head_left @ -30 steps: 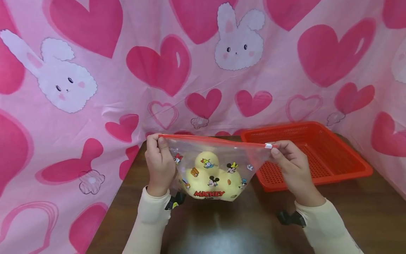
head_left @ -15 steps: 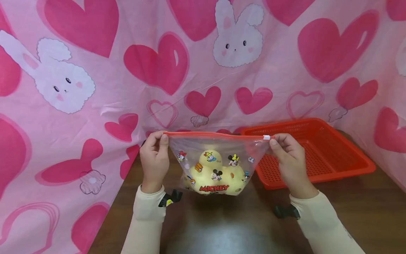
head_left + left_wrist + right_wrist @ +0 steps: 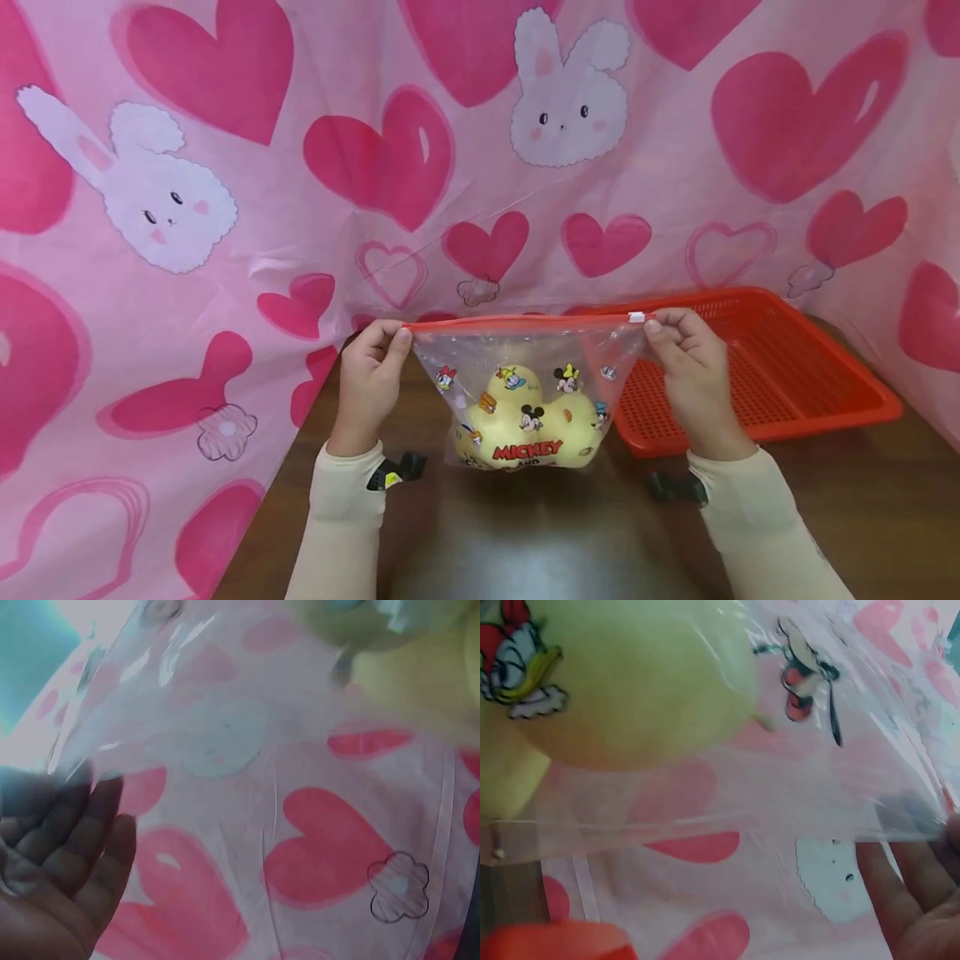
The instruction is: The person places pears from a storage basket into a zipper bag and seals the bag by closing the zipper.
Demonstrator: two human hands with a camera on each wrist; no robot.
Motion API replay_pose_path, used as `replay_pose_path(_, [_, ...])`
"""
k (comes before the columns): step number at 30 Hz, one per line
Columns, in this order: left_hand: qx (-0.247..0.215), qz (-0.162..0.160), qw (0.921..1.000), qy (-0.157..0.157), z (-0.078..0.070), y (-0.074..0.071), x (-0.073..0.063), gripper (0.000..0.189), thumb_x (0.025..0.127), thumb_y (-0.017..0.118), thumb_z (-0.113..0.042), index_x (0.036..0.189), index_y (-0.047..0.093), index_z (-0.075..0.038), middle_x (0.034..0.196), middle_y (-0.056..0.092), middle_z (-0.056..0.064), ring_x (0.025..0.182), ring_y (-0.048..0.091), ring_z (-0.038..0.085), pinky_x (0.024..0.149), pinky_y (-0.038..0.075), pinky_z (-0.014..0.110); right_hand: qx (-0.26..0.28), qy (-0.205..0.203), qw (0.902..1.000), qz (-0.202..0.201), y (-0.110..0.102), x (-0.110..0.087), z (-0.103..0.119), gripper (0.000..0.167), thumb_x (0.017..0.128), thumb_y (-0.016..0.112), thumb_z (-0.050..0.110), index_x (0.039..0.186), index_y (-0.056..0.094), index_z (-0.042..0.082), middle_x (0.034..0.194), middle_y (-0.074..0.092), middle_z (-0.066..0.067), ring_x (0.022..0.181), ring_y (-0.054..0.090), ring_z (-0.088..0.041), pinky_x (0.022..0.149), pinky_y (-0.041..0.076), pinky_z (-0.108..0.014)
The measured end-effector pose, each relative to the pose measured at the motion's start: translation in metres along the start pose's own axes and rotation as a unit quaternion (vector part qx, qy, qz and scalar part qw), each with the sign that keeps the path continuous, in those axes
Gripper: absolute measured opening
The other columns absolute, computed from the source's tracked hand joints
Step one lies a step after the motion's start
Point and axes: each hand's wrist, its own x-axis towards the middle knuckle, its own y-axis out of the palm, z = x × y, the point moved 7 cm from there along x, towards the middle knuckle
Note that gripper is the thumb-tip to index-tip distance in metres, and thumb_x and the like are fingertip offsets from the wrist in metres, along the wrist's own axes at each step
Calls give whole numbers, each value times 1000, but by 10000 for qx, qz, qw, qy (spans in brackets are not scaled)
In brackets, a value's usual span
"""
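A clear slider zip bag printed with cartoon characters hangs stretched between both hands, close over the table. Several round, pale yellow fruits fill its bottom; in the right wrist view one fruit shows a short stem. The left hand pinches the top left corner, thumb toward the head camera. At the opposite corner the right hand pinches the end of the red zip strip, just beside the white slider. The strip runs taut and its edges look pressed together.
Behind the right hand a red plastic basket with a perforated floor stands on the dark wooden table. A pink cloth with hearts and rabbits hangs at the back and sides. Each wrist carries a small black camera.
The right hand has risen a little, and the zip strip has gone from sloping down rightward to nearly level. The bag has shifted slightly right. Both hands keep their hold.
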Motion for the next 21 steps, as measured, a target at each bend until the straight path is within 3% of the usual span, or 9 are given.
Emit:
replay_pose_path(4, [358,594,9975,-122,9,-2,1,4,92,64,2,94,66,4,77,58,7,65,46,17,57,40,24,-556,240,9967,542,-1,2,-8,25,100,57,22,111,55,0,98,68,-10,93,65,-21,85,51,-22])
replay_pose_path(8, [641,935,9935,-141,25,0,1,5,94,64,-7,93,67,-3,77,57,4,65,46,19,57,40,26,-778,373,9931,797,-2,5,-17,26,100,56,23,111,55,-1,97,69,-9,94,67,-18,84,51,-22])
replay_pose_path(21, [973,1065,9894,-170,34,-3,1,5,93,66,-10,93,67,-5,68,50,3,59,43,20,52,39,28,-904,437,9899,1003,1,8,-27,27,100,57,23,109,54,-2,94,70,-12,90,69,-17,83,52,-23])
